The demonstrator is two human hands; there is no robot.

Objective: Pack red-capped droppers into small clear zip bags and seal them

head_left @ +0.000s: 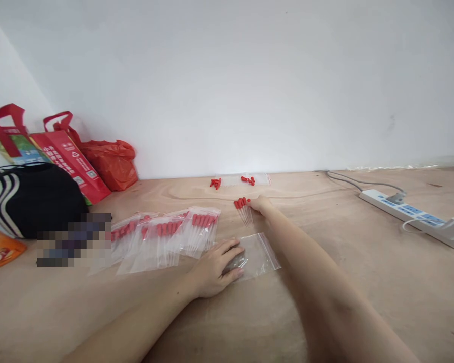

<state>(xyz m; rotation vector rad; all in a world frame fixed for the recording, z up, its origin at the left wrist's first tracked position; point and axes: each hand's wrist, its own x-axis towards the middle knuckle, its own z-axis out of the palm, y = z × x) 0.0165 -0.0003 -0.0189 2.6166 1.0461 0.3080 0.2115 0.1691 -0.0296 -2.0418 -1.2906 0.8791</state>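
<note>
My left hand (215,269) lies with its fingers apart on a clear zip bag (259,254), pressing it to the table. Farther away, my right hand (262,205) has its fingers closed at the red bulb of a glass dropper (248,202). That dropper is beside several other droppers with red rubber bulbs (240,203), their thin glass tubes pointing toward me. To the left of my left hand, overlapping zip bags (151,247) hold more red-bulbed droppers. My right fingertips are partly hidden.
At the back lie loose red bulbs (215,183) and another clear bag (230,179) near the wall. A white power strip (412,214) with plugs and cables is on the right. Shopping bags (70,161), a red plastic bag (111,164) and a black bag (49,201) stand left.
</note>
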